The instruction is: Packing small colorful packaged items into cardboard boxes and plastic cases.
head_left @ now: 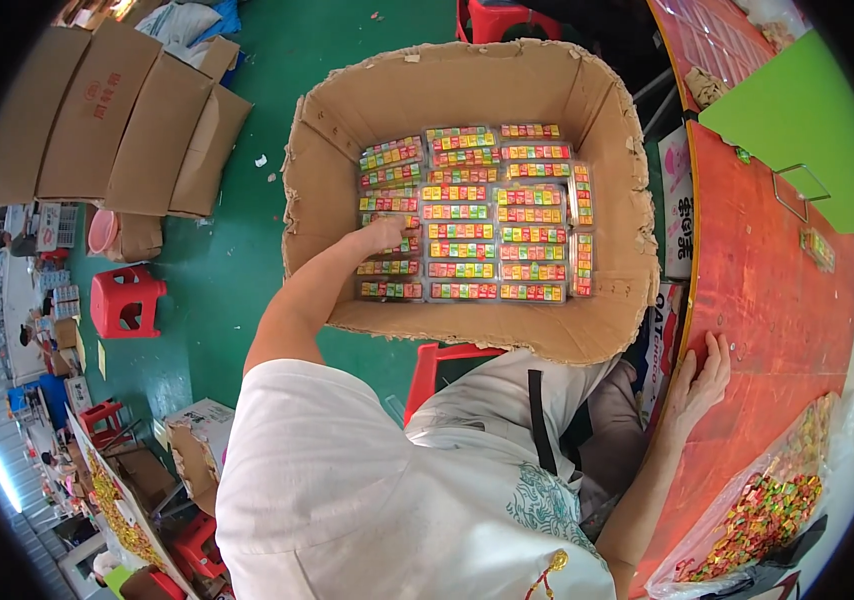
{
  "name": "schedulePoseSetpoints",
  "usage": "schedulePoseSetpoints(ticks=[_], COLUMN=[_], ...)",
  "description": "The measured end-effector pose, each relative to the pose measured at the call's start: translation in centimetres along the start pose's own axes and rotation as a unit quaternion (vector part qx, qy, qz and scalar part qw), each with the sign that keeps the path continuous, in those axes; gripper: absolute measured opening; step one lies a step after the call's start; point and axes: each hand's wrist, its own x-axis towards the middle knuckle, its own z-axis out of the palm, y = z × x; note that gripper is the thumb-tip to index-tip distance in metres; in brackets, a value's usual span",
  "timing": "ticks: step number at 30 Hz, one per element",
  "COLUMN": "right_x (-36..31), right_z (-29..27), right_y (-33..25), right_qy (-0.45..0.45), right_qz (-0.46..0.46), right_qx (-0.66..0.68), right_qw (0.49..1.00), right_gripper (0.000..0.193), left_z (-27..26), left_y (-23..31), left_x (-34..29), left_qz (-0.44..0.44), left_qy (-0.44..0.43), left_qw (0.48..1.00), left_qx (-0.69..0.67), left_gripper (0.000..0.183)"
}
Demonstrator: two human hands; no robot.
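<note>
Far to the left of the left grip, flattened cartons (112,120) lean in a row. Below the cartons, nearer the left grip, a pink basin (104,230) and a red stool (129,303) stand over the green floor (207,280). Lower left of the left grip, a side table (152,545) carries yellow pieces (119,505).

The left grip (380,237) is inside the open box (447,88), at the left column of packs (460,230). Its fingertips reach down to a pack; whether they are clamped on it cannot be told. The packs lie in three columns about and to the right of the left grip, each showing red, yellow and green squares. Further right, two packs are turned lengthwise along the box's right wall.

The right grip (699,388) rests outside the box, on the near edge of the red bench (767,330). Its fingers are extended and slightly apart. Up and right of the right grip are a wire bracket (804,190), a green board (797,120) and a single pack on the bench. Down and right of it, a clear bag (682,572) holds loose pieces in red, yellow and green.
</note>
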Motion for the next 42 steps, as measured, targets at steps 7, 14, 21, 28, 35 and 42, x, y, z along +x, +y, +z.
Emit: schedulePoseSetpoints(ticks=[7,14,21,28,35,42], right_x=[-0.3,-0.9,-0.5,-0.3,-0.4,3.0], right_z=[-0.2,-0.1,-0.1,-1.0,-1.9,-1.6], right_y=[-0.1,0.4,-0.4,0.3,0.1,5.9], right_qy=[-0.002,-0.009,-0.013,-0.007,0.016,0.022], right_qz=[0.004,0.018,0.029,0.039,0.033,0.111], right_qx=[-0.016,-0.008,-0.002,0.002,0.109,0.275], right_qw=[1.000,1.000,1.000,0.999,0.993,0.955], right_gripper=[0.036,0.037,0.038,0.037,0.031,0.036], left_z=[1.5,1.3,-0.5,-2.1,-5.8,-10.2], left_y=[0.6,0.8,0.8,0.7,12.3,31.4], left_x=[-1.2,-1.7,-2.2,0.7,-3.6,-9.7], left_qz=[0.040,0.013,-0.048,-0.095,0.055,0.368], left_qy=[0.089,0.069,0.063,0.211,0.357,0.324], left_qw=[0.995,0.997,0.993,0.970,0.788,0.805], left_qx=[0.025,-0.007,-0.087,-0.074,-0.499,-0.334], left_gripper=[0.034,0.036,0.028,0.033,0.040,0.032])
